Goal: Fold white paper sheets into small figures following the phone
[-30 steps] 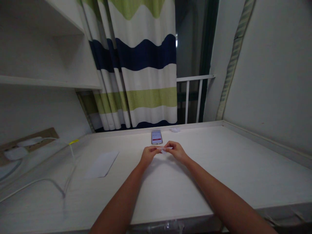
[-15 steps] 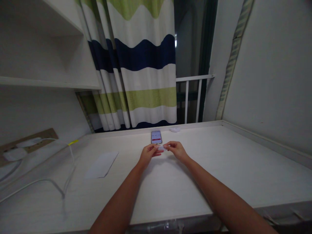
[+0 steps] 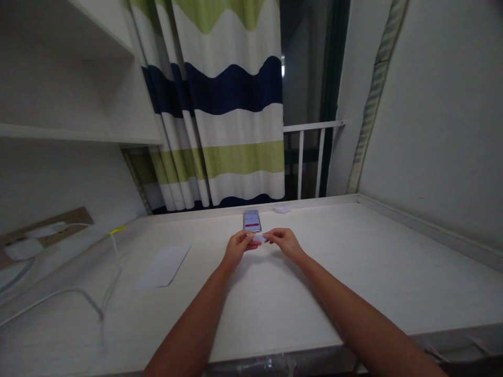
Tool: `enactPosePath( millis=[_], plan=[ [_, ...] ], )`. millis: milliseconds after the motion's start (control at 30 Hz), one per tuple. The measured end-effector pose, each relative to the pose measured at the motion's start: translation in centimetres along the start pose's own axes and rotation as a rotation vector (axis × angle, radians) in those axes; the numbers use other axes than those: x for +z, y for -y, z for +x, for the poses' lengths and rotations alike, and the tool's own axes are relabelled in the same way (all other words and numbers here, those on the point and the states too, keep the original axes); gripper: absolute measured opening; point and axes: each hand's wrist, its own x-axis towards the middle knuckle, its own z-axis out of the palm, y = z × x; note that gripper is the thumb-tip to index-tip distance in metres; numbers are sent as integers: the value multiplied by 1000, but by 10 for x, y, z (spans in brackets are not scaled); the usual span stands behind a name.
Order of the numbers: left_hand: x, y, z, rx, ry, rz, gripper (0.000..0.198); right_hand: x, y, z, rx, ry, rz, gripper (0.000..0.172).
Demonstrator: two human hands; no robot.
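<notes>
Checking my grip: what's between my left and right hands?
A small piece of white paper, held by the left hand and right hand; the head view shows it.

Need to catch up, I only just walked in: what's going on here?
A person's bare left hand and bare right hand hold a small, thin white paper-like piece between their fingertips, over a white wood-grain tabletop. Just beyond the hands is a rectangular phone with a lit screen. Flat white paper lies on the tabletop to the left. A small, irregular white scrap lies near the far edge, right of the phone; its material is unclear.
</notes>
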Motion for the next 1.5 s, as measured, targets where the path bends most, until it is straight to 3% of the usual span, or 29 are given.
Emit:
enactPosePath(
  millis=[567,867,1133,1500],
  plan=[
    [-1,-1,1,1,25,-15,33,-1,0,-1,-46,11,-23,25],
    [0,-4,-2,-66,109,-89,34,0,-2,-1,-11,-7,50,28],
    [1,-3,-4,-83,175,52,30,2,-1,0,-4,19,97,30],
    [3,0,-4,-7,167,149,36,6,-2,-3,-39,84,35,30]
  ],
)
